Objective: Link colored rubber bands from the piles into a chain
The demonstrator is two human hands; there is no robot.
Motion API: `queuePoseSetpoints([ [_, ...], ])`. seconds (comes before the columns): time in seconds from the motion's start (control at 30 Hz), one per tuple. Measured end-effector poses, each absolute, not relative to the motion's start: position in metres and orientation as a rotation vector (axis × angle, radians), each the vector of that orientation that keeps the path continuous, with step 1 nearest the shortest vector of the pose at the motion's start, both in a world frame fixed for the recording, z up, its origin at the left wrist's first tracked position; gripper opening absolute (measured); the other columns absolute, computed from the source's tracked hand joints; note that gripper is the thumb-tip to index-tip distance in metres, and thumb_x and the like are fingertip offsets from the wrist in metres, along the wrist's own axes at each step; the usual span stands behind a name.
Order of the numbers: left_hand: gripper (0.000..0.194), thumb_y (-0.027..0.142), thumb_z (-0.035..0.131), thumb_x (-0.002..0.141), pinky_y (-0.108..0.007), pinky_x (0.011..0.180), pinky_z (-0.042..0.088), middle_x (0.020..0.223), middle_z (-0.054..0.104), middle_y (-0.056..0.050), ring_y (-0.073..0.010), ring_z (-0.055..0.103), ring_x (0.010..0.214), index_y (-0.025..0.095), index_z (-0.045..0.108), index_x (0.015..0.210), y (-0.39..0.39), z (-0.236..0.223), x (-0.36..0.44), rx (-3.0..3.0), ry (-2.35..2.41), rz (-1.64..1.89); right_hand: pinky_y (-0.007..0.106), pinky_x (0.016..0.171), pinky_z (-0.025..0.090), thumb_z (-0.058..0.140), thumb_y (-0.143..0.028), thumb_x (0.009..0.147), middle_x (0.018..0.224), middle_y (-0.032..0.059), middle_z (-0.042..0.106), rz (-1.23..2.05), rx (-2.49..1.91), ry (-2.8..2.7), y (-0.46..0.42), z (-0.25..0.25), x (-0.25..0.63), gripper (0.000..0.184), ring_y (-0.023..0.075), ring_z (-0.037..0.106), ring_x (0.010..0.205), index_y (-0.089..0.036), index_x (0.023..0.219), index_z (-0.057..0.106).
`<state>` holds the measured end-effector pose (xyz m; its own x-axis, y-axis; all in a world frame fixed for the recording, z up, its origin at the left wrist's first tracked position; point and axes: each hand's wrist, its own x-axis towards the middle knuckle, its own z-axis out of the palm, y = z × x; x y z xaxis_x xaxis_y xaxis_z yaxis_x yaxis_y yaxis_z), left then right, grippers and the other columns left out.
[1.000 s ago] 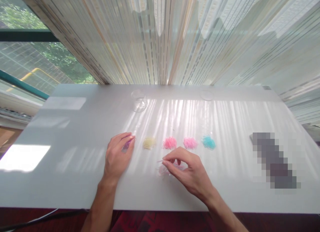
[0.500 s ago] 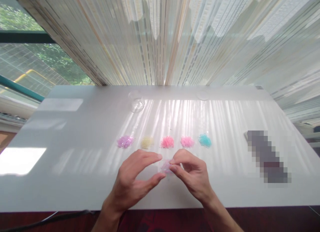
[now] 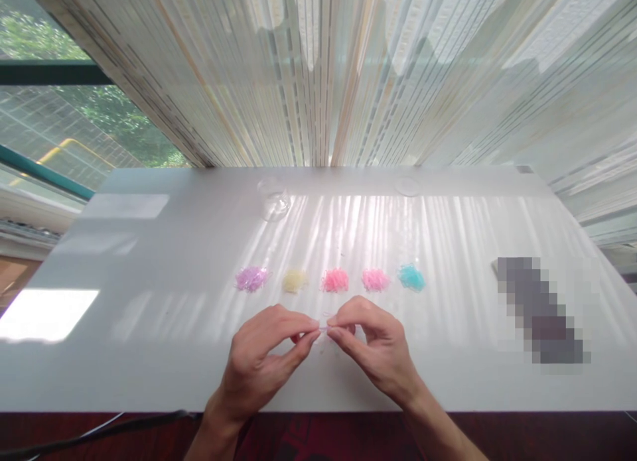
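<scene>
Between the fingertips of both hands stretches a thin purple rubber band [image 3: 323, 328]. My left hand [image 3: 263, 355] pinches one end with thumb and forefinger, and my right hand [image 3: 375, 341] pinches the other. A few more loose bands lie on the table just behind and under the fingers, mostly hidden. Beyond the hands runs a row of small piles of bands: purple [image 3: 251, 278], pale yellow [image 3: 294, 280], coral red [image 3: 335, 280], pink [image 3: 375, 279] and teal [image 3: 411, 277].
A clear round container [image 3: 273, 202] stands toward the back of the white table [image 3: 164, 375], and a clear round lid [image 3: 407, 186] lies at the back right. On the right rests a blurred-out dark oblong object [image 3: 540, 312]. A striped curtain [image 3: 318, 76] hangs behind.
My left hand left the purple pile and came right to meet the right hand. Its fingers, apart half a second ago, have closed on the band, which is now held between both hands.
</scene>
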<state>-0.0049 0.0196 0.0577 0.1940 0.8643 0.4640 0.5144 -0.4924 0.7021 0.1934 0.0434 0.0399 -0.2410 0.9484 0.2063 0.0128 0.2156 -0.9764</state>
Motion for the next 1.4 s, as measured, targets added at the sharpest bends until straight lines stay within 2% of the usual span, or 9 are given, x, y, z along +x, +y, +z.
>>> queuePoseSetpoints([
  [0.13, 0.005, 0.02, 0.072, 0.092, -0.027, 0.066, 0.054, 0.081, 0.075, 0.001, -0.0122, 0.063, 0.063, 0.023, 0.075, 0.093, 0.026, 0.05, -0.031, 2.053, 1.764, 1.259, 0.027, 0.062, 0.055, 0.073, -0.022, 0.092, 0.087, 0.0029, 0.077, 1.099, -0.969, -1.634, 0.044, 0.042, 0.196, 0.012, 0.0151, 0.067, 0.072, -0.024, 0.103, 0.077],
  [0.23, 0.012, 0.032, 0.072, 0.091, -0.027, 0.061, 0.05, 0.075, 0.071, 0.001, -0.0126, 0.056, 0.058, 0.022, 0.078, 0.088, 0.03, 0.042, -0.058, 1.715, 2.286, 1.25, 0.026, 0.063, 0.055, 0.068, -0.019, 0.094, 0.085, 0.0016, 0.075, 1.026, -0.986, -1.698, 0.044, 0.04, 0.205, 0.01, 0.0141, 0.067, 0.072, -0.024, 0.099, 0.075],
  [0.37, 0.017, 0.038, 0.074, 0.085, -0.027, 0.06, 0.048, 0.069, 0.067, 0.002, -0.0133, 0.054, 0.056, 0.022, 0.08, 0.088, 0.034, 0.032, -0.078, 1.475, 2.457, 1.166, 0.025, 0.064, 0.053, 0.063, -0.018, 0.097, 0.08, -0.0004, 0.073, 0.991, -1.047, -1.74, 0.045, 0.035, 0.217, 0.012, 0.0135, 0.066, 0.071, -0.024, 0.092, 0.072],
  [0.63, 0.022, 0.04, 0.068, 0.088, -0.028, 0.064, 0.052, 0.08, 0.072, -0.001, -0.0135, 0.058, 0.06, 0.022, 0.08, 0.085, 0.036, 0.02, -0.079, 1.502, 2.384, 1.077, 0.026, 0.063, 0.054, 0.062, -0.019, 0.098, 0.08, 0.0002, 0.072, 0.908, -1.112, -1.777, 0.039, 0.034, 0.225, 0.013, 0.0149, 0.068, 0.072, -0.024, 0.09, 0.07],
  [0.83, 0.026, 0.037, 0.062, 0.094, -0.031, 0.069, 0.055, 0.107, 0.073, -0.008, -0.0192, 0.068, 0.084, 0.02, 0.077, 0.106, 0.039, 0.014, -0.082, 1.594, 2.364, 1.201, 0.029, 0.062, 0.055, 0.062, -0.017, 0.098, 0.084, 0.0026, 0.074, 0.722, -1.182, -1.846, 0.037, 0.032, 0.238, 0.012, 0.017, 0.067, 0.073, -0.024, 0.096, 0.071],
  [0.97, 0.02, 0.031, 0.064, 0.096, -0.037, 0.079, 0.056, 0.109, 0.075, -0.012, -0.0264, 0.068, 0.103, 0.018, 0.075, 0.106, 0.038, 0.021, -0.069, 1.814, 2.387, 1.307, 0.032, 0.067, 0.058, 0.062, -0.019, 0.098, 0.089, 0.0048, 0.073, 0.657, -1.244, -1.911, 0.03, 0.025, 0.249, 0.013, 0.0196, 0.069, 0.078, -0.025, 0.104, 0.071],
  [1.13, 0.013, 0.019, 0.066, 0.097, -0.028, 0.065, 0.053, 0.087, 0.071, -0.002, -0.0152, 0.063, 0.071, 0.021, 0.071, 0.108, 0.024, 0.04, -0.028, 2.089, 1.959, 1.27, 0.038, 0.075, 0.06, 0.062, -0.021, 0.098, 0.096, 0.0073, 0.07, 0.687, -1.286, -2.052, 0.02, 0.017, 0.244, 0.02, 0.0234, 0.068, 0.088, -0.025, 0.116, 0.069],
  [1.23, 0.015, 0.021, 0.063, 0.099, -0.029, 0.072, 0.057, 0.096, 0.073, -0.004, -0.0167, 0.066, 0.079, 0.022, 0.069, 0.112, 0.015, 0.039, 0.0, 2.162, 1.53, 1.057, 0.039, 0.076, 0.06, 0.062, -0.021, 0.098, 0.095, 0.0072, 0.069, 0.667, -1.265, -2.073, 0.02, 0.016, 0.235, 0.021, 0.0232, 0.067, 0.088, -0.024, 0.117, 0.068],
  [1.4, 0.017, 0.022, 0.062, 0.098, -0.037, 0.077, 0.059, 0.097, 0.073, -0.006, -0.0223, 0.068, 0.087, 0.021, 0.068, 0.114, 0.012, 0.02, 0.023, 2.174, 1.463, 0.897, 0.036, 0.074, 0.057, 0.06, -0.019, 0.099, 0.092, 0.0059, 0.068, 0.597, -1.237, -2.092, 0.026, 0.015, 0.223, 0.018, 0.0216, 0.065, 0.084, -0.024, 0.113, 0.069],
])
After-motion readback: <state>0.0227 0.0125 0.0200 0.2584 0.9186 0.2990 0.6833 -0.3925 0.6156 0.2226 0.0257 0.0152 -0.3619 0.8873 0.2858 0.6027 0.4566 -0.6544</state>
